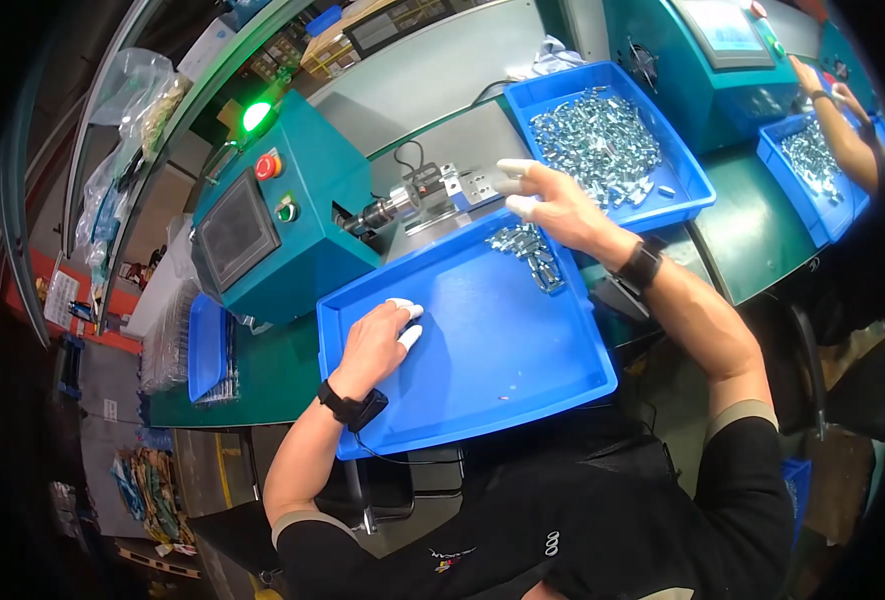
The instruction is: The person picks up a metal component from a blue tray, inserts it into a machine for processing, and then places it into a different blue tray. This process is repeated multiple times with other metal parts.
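My right hand [561,208], with white finger covers on its tips, reaches over the far edge of the blue tray [463,370] beside the machine's metal fixture [453,190]. Its fingers are stretched and apart, and no part shows between them. Below it, a small heap of shiny metal parts [533,255] lies in the tray's far right corner. My left hand [375,342] hovers over or rests on the tray's left side, fingers loosely bent, thumb apart, also with white covers. Nothing shows in it; its palm side is hidden.
A teal machine [313,200] with a dark screen and a red button stands at the left. A blue bin [698,190] full of small metal parts sits at the back right. Farther right, another person's arm [848,140] is over another blue bin [778,185].
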A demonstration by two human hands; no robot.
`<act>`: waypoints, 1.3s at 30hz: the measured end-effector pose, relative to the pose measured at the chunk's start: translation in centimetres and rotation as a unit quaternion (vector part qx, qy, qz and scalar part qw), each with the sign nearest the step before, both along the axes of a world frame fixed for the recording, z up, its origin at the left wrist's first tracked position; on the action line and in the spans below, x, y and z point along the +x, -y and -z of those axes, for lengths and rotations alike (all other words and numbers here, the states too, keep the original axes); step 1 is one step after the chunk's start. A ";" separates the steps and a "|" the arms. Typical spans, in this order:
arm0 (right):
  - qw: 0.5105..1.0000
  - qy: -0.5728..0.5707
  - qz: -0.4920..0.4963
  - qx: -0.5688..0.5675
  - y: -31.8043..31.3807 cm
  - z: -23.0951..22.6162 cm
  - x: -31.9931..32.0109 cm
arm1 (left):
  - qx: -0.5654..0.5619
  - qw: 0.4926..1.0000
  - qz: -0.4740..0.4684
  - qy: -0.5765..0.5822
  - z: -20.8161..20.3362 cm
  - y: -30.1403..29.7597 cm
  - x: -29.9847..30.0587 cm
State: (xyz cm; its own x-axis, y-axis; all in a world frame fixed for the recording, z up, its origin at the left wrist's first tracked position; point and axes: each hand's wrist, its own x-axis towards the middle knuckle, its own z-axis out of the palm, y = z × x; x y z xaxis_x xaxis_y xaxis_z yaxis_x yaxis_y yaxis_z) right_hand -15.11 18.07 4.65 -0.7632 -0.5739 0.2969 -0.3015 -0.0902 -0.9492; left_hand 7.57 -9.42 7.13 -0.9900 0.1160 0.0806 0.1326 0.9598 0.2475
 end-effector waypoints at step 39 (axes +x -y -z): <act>0.993 0.121 -0.015 -0.005 7.9 -0.4 0.2 | 0.065 0.990 0.017 -0.122 4.3 2.6 2.2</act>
State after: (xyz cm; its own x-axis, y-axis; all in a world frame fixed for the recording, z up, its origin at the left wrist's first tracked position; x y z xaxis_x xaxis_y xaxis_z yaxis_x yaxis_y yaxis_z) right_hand -14.93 10.16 5.05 -0.7957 -0.5949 0.1133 -0.0625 -0.1054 -0.9925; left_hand 9.78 -12.06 2.84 -0.9349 0.1214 0.3335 0.2351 0.9159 0.3253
